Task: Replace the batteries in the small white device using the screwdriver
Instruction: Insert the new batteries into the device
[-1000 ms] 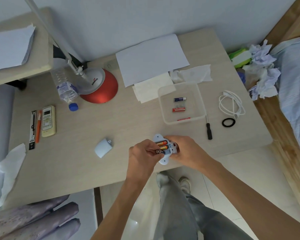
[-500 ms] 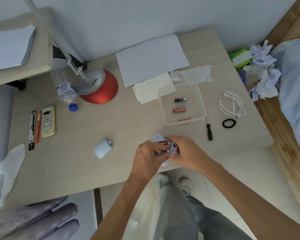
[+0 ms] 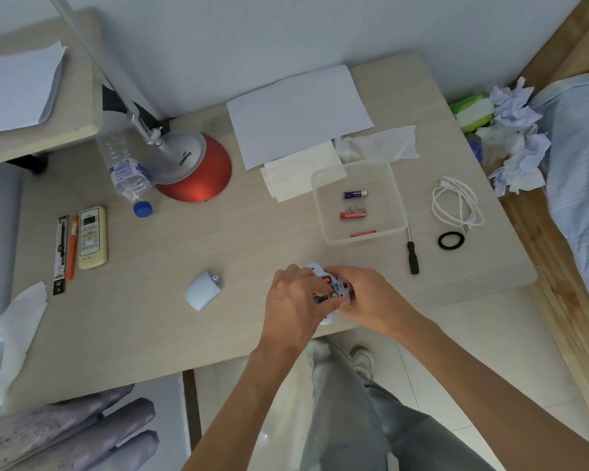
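The small white device [image 3: 334, 283] sits between both hands near the table's front edge, its battery bay facing up with orange batteries showing inside. My right hand [image 3: 371, 299] grips its right side. My left hand [image 3: 295, 300] covers its left side, fingers pressing a battery [image 3: 320, 295] at the bay. The white battery cover [image 3: 203, 290] lies on the table to the left. The black-handled screwdriver [image 3: 412, 254] lies untouched to the right. A clear tray [image 3: 323, 185] behind the hands holds one blue and two red batteries [image 3: 353, 215].
A red-based desk lamp [image 3: 198, 171], a water bottle [image 3: 126, 168], a remote [image 3: 92, 237] and pens stand at the left. Paper sheets [image 3: 296, 110] and tissues lie at the back. A white cable [image 3: 456, 203] and a black ring [image 3: 450, 240] lie right.
My left hand has closed further over the device's left side, hiding most of the batteries that showed a second ago. The device stays in place.
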`<act>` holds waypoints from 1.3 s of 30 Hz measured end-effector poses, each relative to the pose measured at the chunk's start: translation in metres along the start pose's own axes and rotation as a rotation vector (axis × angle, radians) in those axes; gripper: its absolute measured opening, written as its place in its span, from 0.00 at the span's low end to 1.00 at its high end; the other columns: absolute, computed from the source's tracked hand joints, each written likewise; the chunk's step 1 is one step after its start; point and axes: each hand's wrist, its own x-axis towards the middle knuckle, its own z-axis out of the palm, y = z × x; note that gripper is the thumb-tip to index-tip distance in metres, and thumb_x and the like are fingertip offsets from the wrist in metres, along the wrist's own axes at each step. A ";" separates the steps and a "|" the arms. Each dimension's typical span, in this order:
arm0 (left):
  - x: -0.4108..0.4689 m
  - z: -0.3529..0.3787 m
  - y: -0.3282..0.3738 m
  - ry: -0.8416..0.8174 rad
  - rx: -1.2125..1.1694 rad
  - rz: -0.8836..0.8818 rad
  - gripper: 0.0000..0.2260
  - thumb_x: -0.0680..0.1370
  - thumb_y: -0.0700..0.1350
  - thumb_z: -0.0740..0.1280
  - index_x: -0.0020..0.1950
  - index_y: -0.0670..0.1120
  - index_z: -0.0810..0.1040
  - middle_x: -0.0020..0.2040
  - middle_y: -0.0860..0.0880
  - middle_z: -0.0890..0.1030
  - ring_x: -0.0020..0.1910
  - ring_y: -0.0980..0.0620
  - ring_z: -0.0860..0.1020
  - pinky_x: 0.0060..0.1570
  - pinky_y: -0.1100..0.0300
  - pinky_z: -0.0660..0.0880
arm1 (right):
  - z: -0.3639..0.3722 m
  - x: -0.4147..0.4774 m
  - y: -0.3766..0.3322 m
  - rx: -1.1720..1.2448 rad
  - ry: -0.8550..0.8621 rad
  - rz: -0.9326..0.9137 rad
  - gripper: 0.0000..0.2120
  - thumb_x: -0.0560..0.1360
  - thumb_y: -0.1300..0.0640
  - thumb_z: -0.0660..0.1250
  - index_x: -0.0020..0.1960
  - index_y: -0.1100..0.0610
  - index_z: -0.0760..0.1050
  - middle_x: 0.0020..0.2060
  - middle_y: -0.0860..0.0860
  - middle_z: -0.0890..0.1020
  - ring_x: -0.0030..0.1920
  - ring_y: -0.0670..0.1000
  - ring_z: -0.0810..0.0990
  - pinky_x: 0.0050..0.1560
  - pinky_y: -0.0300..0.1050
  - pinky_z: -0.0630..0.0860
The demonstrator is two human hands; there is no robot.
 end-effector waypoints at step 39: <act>0.007 0.003 -0.031 -0.165 -0.525 -0.380 0.27 0.66 0.49 0.87 0.63 0.52 0.86 0.48 0.65 0.86 0.47 0.70 0.84 0.43 0.75 0.77 | -0.003 -0.004 -0.002 0.010 -0.012 -0.037 0.22 0.75 0.56 0.80 0.68 0.48 0.81 0.54 0.45 0.88 0.52 0.44 0.85 0.55 0.32 0.79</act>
